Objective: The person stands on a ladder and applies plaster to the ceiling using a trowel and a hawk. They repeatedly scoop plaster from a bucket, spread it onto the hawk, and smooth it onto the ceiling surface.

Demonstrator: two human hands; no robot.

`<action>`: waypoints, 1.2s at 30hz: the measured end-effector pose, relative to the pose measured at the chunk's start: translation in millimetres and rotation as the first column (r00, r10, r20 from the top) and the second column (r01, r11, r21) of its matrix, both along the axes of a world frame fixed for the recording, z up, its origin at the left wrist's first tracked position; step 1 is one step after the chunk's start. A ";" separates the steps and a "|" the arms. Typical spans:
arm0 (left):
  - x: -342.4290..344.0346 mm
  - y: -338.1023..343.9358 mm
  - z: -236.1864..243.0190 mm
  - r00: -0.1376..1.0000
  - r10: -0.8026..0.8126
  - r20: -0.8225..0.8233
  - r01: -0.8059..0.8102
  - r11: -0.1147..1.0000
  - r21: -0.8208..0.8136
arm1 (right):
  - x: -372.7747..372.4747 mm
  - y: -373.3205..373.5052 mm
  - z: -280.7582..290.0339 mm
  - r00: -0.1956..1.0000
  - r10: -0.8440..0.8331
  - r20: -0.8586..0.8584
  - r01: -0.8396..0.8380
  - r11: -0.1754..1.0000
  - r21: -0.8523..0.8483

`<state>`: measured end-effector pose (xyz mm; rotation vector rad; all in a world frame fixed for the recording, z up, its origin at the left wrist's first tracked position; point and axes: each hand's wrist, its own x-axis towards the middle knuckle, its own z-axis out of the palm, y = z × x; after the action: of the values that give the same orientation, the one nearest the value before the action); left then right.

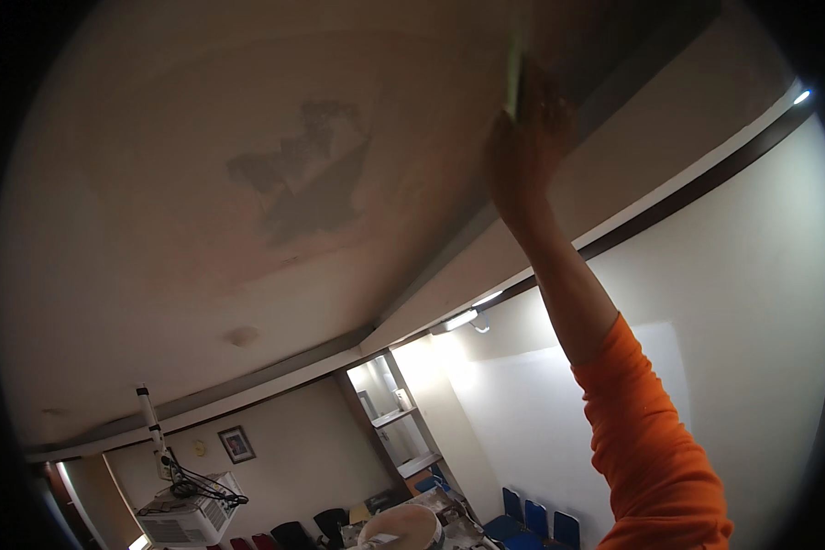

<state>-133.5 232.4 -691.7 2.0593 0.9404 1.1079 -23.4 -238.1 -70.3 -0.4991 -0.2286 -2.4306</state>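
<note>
My right hand (527, 151) is raised overhead at the ceiling (156, 183), with the arm in an orange sleeve. Its fingers are closed round a thin, flat, pale-green tool (515, 87), blurred and seen edge-on, so I cannot make out its exact kind. The tool is at the ceiling surface beside a dark recessed edge. Left of the hand, the ceiling bears an irregular grey patch (316, 197) with brownish staining around it. My left hand is out of view.
A white projector (188, 522) with loose black cables hangs from a ceiling pole at lower left. Below stand a round tub (401, 529) and blue chairs (536, 521). A lit lamp (458, 320) is fixed high on the right wall, near a shelf unit (396, 417).
</note>
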 end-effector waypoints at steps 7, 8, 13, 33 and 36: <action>7.5 1.0 6.6 0.998 -0.051 0.039 0.046 0.992 0.119 | 1.5 36.1 70.1 0.994 -0.104 -0.020 0.105 0.994 0.040; 4.3 -1.4 9.5 0.998 -0.050 0.036 0.047 0.994 0.099 | 2.7 54.1 74.6 0.999 -0.040 -0.007 0.040 0.999 -0.018; -12.8 -23.0 26.2 0.999 -0.033 0.041 0.034 0.999 -0.032 | 8.1 106.6 24.7 0.983 0.013 -0.185 -0.068 0.953 -0.295; -5.4 -16.2 11.6 0.989 -0.011 0.147 0.000 0.997 0.074 | -37.8 122.4 -2.7 0.957 0.260 -0.129 -0.290 0.856 -0.427; -9.0 -18.6 10.7 0.987 -0.022 0.158 0.011 0.997 0.072 | -16.9 68.3 -8.3 0.941 0.304 -0.146 -0.330 0.918 -0.219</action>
<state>-142.5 213.8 -681.0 1.9966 0.8144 1.2923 -40.2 -169.8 -78.6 -0.6460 -0.5220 -2.0610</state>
